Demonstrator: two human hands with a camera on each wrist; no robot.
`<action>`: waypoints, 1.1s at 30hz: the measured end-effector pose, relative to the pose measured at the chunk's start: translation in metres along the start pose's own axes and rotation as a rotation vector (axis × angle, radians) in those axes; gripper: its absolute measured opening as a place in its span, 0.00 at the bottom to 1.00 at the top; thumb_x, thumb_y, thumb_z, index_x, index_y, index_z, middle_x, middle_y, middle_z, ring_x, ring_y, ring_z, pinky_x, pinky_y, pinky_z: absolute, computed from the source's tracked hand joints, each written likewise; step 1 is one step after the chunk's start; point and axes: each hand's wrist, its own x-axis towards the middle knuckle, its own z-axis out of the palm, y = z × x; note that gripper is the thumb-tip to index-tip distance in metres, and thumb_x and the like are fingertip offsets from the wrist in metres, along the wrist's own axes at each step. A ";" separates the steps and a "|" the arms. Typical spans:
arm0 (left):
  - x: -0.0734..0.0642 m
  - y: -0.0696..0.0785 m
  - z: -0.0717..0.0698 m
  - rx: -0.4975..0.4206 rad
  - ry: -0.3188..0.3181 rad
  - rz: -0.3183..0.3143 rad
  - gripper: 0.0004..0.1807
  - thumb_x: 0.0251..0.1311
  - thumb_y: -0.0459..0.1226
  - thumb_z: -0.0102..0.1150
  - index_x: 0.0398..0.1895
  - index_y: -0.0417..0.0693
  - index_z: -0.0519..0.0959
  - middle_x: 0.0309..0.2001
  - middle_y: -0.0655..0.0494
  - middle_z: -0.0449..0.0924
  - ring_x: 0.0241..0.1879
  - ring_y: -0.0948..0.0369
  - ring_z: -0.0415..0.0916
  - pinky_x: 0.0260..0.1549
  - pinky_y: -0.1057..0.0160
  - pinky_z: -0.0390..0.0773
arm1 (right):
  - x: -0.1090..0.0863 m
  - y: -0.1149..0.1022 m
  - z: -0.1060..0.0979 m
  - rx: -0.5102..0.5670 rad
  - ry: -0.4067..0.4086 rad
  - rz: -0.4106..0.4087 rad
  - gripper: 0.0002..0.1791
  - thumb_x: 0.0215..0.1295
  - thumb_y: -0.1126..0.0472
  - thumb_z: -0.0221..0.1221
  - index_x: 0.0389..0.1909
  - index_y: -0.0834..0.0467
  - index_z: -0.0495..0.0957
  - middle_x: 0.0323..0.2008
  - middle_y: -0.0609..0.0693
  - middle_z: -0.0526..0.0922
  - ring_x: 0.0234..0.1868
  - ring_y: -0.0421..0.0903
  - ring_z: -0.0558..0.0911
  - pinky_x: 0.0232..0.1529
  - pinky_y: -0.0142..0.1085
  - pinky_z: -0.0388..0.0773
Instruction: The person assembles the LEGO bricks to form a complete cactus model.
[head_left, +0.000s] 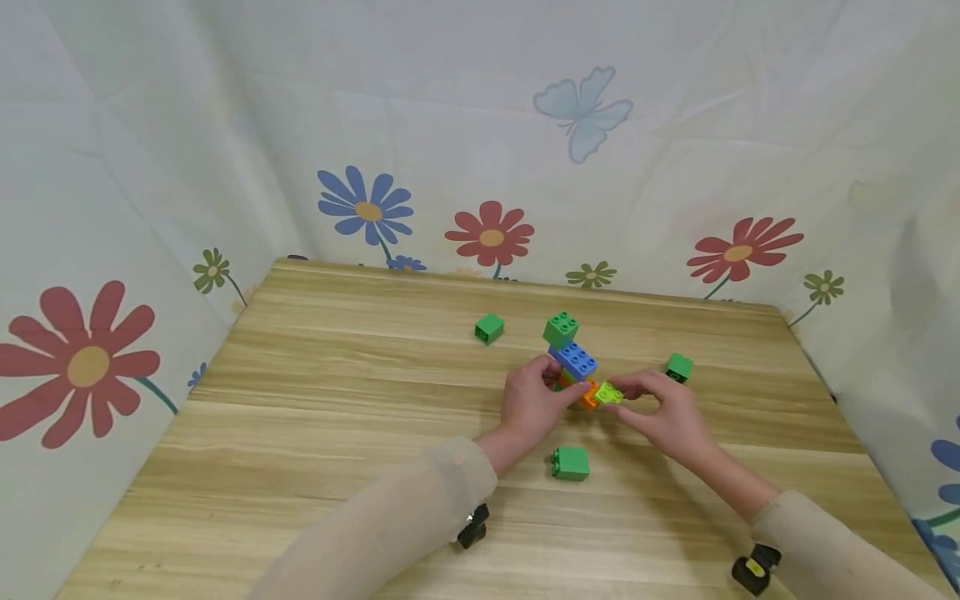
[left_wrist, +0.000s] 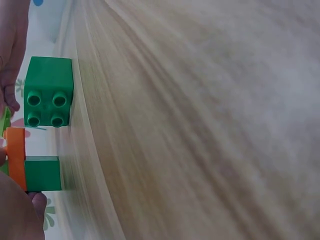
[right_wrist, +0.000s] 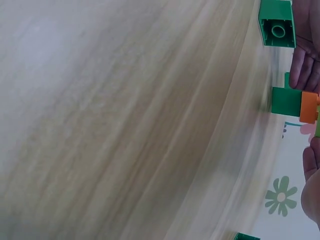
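- Left hand (head_left: 531, 404): gripping the brick stack (head_left: 581, 367) at its orange brick (head_left: 590, 396), apparently to steady it.
- Right hand (head_left: 671, 417): pinching a lime brick (head_left: 609, 393), presumably by its sides for clear studs; beside the orange brick, seating uncertain.
- Blue brick (head_left: 576, 360): bearing an upper green brick (head_left: 562, 330).
- Loose on table (head_left: 315, 375), around the stack: far green brick (head_left: 490, 327), right green brick (head_left: 679, 366), near green brick (head_left: 572, 463).

I can't see all of the orange brick (head_left: 590, 396) behind the left hand (head_left: 534, 400) in the head view; the right wrist view's bottom edge crops a green brick (right_wrist: 246, 237) to a sliver.
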 end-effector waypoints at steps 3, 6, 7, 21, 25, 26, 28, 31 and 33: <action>0.000 0.000 0.000 0.001 0.006 0.000 0.17 0.59 0.47 0.81 0.40 0.49 0.83 0.37 0.60 0.87 0.42 0.58 0.85 0.43 0.66 0.85 | 0.001 -0.002 0.001 0.000 -0.009 0.011 0.17 0.60 0.65 0.78 0.49 0.56 0.89 0.45 0.47 0.90 0.43 0.45 0.86 0.45 0.44 0.88; 0.000 -0.001 -0.001 0.004 0.005 -0.004 0.17 0.60 0.47 0.81 0.40 0.49 0.83 0.37 0.60 0.87 0.42 0.58 0.85 0.44 0.65 0.85 | 0.003 -0.004 0.003 -0.002 -0.009 0.007 0.16 0.58 0.66 0.79 0.47 0.55 0.89 0.43 0.46 0.89 0.42 0.44 0.85 0.45 0.46 0.87; 0.000 -0.001 -0.001 0.005 0.006 -0.004 0.17 0.60 0.47 0.81 0.40 0.49 0.83 0.37 0.59 0.87 0.42 0.58 0.85 0.44 0.65 0.85 | 0.003 -0.004 0.003 -0.003 -0.010 0.006 0.16 0.58 0.66 0.79 0.46 0.55 0.89 0.42 0.45 0.89 0.42 0.44 0.85 0.44 0.46 0.87; 0.001 -0.001 0.001 -0.009 0.008 0.009 0.16 0.59 0.46 0.81 0.41 0.50 0.84 0.37 0.59 0.87 0.43 0.56 0.85 0.43 0.67 0.84 | 0.009 -0.008 0.003 0.019 -0.039 -0.022 0.14 0.56 0.68 0.80 0.40 0.54 0.87 0.39 0.45 0.86 0.38 0.46 0.85 0.42 0.45 0.88; 0.001 -0.002 0.001 -0.011 0.014 0.014 0.16 0.59 0.46 0.81 0.41 0.50 0.84 0.37 0.59 0.88 0.43 0.56 0.86 0.43 0.67 0.84 | 0.011 -0.008 0.001 0.002 -0.045 -0.038 0.13 0.56 0.67 0.80 0.38 0.54 0.86 0.38 0.45 0.87 0.38 0.44 0.84 0.41 0.44 0.88; 0.001 -0.002 0.001 -0.010 0.015 0.015 0.16 0.59 0.46 0.81 0.40 0.50 0.84 0.37 0.59 0.88 0.43 0.55 0.86 0.43 0.67 0.84 | 0.012 -0.008 0.001 -0.004 -0.048 -0.041 0.14 0.56 0.67 0.80 0.38 0.54 0.86 0.38 0.45 0.87 0.38 0.43 0.83 0.41 0.44 0.87; 0.000 -0.003 0.001 -0.011 0.015 0.015 0.16 0.60 0.46 0.81 0.41 0.49 0.84 0.37 0.59 0.88 0.43 0.55 0.86 0.43 0.67 0.84 | 0.014 -0.009 0.002 -0.011 -0.056 -0.037 0.13 0.57 0.66 0.80 0.38 0.53 0.85 0.38 0.45 0.87 0.38 0.43 0.83 0.42 0.44 0.87; 0.000 -0.003 0.001 -0.011 0.014 0.014 0.16 0.60 0.46 0.81 0.41 0.50 0.84 0.37 0.58 0.88 0.44 0.55 0.86 0.45 0.65 0.85 | 0.015 -0.010 0.002 -0.012 -0.070 -0.014 0.13 0.58 0.65 0.79 0.37 0.53 0.84 0.38 0.45 0.86 0.38 0.43 0.82 0.42 0.45 0.87; 0.000 -0.003 0.001 -0.010 0.013 0.009 0.16 0.60 0.46 0.81 0.41 0.50 0.84 0.38 0.58 0.88 0.44 0.55 0.86 0.45 0.65 0.85 | 0.016 -0.011 0.003 -0.011 -0.076 0.006 0.13 0.59 0.64 0.79 0.36 0.54 0.83 0.38 0.45 0.86 0.38 0.43 0.81 0.42 0.46 0.86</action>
